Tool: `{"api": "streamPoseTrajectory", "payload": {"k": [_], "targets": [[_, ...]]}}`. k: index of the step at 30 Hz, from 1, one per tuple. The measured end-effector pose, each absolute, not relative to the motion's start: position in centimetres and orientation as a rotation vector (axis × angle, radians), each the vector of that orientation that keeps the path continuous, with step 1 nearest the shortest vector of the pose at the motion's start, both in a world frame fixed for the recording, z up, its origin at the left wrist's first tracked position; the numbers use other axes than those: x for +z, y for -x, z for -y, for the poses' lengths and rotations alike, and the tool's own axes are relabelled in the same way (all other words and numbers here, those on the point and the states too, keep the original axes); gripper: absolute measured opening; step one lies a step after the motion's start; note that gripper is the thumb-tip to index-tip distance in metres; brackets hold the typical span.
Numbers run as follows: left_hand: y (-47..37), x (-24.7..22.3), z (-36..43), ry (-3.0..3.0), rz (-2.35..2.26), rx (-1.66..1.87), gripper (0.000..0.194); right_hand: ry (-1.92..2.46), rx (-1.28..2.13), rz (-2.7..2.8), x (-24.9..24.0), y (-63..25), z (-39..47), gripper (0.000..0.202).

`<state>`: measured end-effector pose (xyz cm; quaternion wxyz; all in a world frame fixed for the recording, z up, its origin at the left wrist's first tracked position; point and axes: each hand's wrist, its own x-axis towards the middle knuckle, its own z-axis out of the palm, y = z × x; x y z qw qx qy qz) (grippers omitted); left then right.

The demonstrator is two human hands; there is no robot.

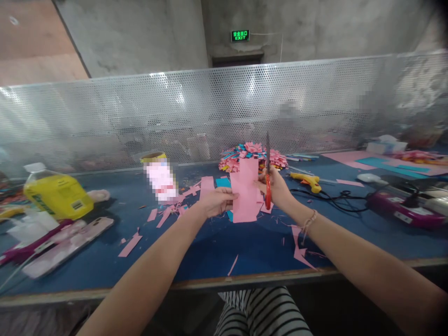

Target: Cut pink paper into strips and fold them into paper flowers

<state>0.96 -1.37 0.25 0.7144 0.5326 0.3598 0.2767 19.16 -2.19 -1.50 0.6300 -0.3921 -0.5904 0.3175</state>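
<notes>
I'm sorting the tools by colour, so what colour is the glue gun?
The glue gun is yellow, best seen in the head view.

Blue-topped table [217,252], one. On it: yellow bottle [58,193]; pale phone [70,247]; pink paper scraps [130,246], scattered; yellow glue gun [308,180]; purple power strip [402,210]; paper flowers [250,151], a cluster; tissue pack [387,145].

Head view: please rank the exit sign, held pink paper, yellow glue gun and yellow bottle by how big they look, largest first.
1. Yellow bottle
2. Held pink paper
3. Yellow glue gun
4. Exit sign
</notes>
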Motion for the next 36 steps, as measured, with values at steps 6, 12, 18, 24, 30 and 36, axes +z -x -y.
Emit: {"api": "streamPoseTrajectory", "payload": {"k": [6, 12, 18, 24, 30, 36], "targets": [[-1.0, -0.6, 0.5, -1.198, -0.827, 0.728, 0.013, 0.788, 0.807, 1.28, -0.9, -19.4, 2.2, 0.042], [-1.4, -1.1, 0.1, -1.297, -0.77, 0.815, 0.014, 0.927, 0.781, 1.46, -1.7, -18.8, 2.3, 0.04], [-1.5, -0.7, 0.6, -1.27, -0.721, 0.814, 0.02, 1.008, 0.663, 1.475, -2.4, -19.0, 1.8, 0.032], [-1.7, -0.1, 1.3, -1.324, -0.656, 0.83, 0.024, 1.005, 0.687, 1.46, -2.2, -19.2, 1.8, 0.034], [-1.7, 0.0, 1.6, -1.368, -0.637, 0.808, 0.027, 0.968, 0.754, 1.457, -1.7, -18.7, 2.5, 0.04], [-1.7, 0.0, 1.6, -1.381, -0.638, 0.819, 0.027, 0.959, 0.811, 1.36, -1.2, -18.3, 2.6, 0.049]]}}
